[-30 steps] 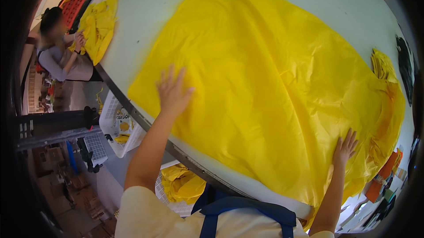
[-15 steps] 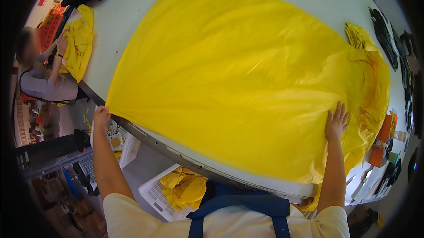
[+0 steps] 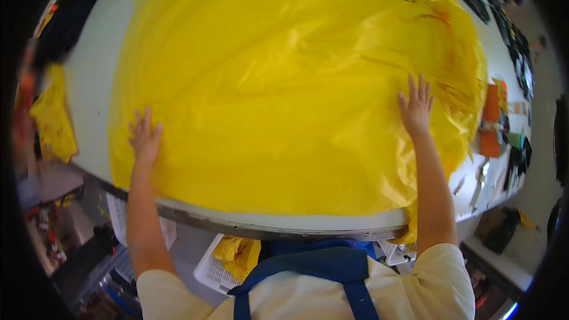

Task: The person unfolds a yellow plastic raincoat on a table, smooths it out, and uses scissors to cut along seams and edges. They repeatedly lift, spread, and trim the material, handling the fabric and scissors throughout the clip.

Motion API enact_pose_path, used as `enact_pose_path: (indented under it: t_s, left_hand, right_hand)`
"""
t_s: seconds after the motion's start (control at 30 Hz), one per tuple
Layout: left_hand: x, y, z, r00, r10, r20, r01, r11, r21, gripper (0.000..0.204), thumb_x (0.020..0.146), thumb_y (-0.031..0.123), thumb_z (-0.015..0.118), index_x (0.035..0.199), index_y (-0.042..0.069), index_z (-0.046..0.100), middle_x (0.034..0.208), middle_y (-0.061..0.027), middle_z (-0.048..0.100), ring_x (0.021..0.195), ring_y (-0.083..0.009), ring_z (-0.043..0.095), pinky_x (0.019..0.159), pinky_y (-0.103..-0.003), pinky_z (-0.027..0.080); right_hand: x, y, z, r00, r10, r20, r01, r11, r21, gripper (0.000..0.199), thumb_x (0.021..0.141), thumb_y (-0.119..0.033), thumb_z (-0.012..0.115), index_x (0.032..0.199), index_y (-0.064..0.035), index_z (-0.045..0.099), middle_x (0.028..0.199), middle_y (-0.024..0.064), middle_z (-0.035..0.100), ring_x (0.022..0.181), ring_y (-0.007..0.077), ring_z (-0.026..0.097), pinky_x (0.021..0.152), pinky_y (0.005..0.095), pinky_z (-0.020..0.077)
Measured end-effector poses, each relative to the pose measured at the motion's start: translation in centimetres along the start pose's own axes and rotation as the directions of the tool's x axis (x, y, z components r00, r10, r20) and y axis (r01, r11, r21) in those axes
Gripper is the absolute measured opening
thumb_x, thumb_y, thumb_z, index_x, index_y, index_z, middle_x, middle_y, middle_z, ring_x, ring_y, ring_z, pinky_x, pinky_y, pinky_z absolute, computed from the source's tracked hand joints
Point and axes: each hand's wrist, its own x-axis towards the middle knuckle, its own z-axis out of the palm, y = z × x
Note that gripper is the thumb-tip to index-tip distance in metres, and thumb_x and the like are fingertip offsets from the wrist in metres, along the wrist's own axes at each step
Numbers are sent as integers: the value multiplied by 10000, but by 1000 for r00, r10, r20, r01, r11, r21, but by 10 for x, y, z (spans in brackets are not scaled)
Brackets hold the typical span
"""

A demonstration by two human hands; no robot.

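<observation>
**Both palms flattening a yellow sheet on the bench**

The left hand [image 3: 144, 136] is lying palm-down with its fingers fanned wide, gripping nothing, pressing on the yellow sheet [image 3: 284, 94] close to the sheet's left edge and toward the near edge of the bench [image 3: 89, 71]. The right hand [image 3: 416, 106] is doing the same farther along — open, fingers spread, flat on the fabric near the bench's right end, just short of where the material is bunching into folds [image 3: 456, 41]. Neither hand is pinching or lifting; both are only bearing down on the cloth.

The sheet is covering most of the white bench top, its near hem running just inside the curved near edge, with a corner hanging over at the near right. Judging by the posture, the smoothing step is in hand: the middle is lying fairly flat, while the right side is still rumpled. The next move looks to call for light, even pressure pushed outward toward that crumpled end, without dragging the whole sheet off the near edge.

Beyond the sheet, orange pieces [image 3: 491, 121] and small tools are lying at the right end, and another yellow piece [image 3: 54, 121] is hanging off the left end — a white basket [image 3: 207, 269] with more yellow material is sitting below the near edge.
</observation>
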Motion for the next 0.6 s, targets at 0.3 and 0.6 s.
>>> enact_pose_path:
  t_s: [0.3,0.6]
  left_hand:
    - [-10,101,-35,954,280,-106,-296,934,-198,649,865,246,553,1429,117,261,1501,-196,148,1340,-457,192,1094,-488,211]
    - [-151,310,-44,687,726,-44,-727,684,-58,607,832,465,535,1360,185,428,1506,-153,176,1367,-451,105,1068,-624,37]
  right_hand:
    - [36,229,-88,780,340,-525,-330,937,117,374,897,-254,545,1185,-16,537,1188,152,555,1137,302,486,969,385,374]
    - [105,162,-148,865,129,484,-130,991,-33,565,780,-212,624,1298,-90,433,1217,148,559,1087,276,559,885,392,445]
